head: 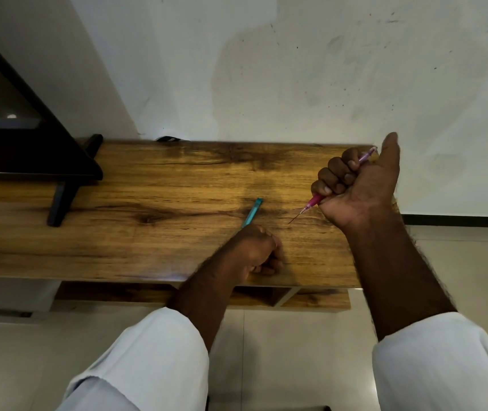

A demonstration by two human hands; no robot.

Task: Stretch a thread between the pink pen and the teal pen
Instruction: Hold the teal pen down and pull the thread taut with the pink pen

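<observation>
Your right hand (pixel 361 185) is curled into a fist, its grip closed around the pink pen (pixel 313 200), thumb up; the pen slants down-left with its thin tip near the wooden tabletop (pixel 147 185). Your left hand (pixel 254 250) rests on the tabletop, grip closed on the teal pen (pixel 252 213), which sticks out beyond the knuckles. I cannot make out any thread between the 2 pens.

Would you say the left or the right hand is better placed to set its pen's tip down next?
Probably the right hand: its pink pen points tip-down just above the wooden table. The left hand rests there, teal pen pointing away.
</observation>
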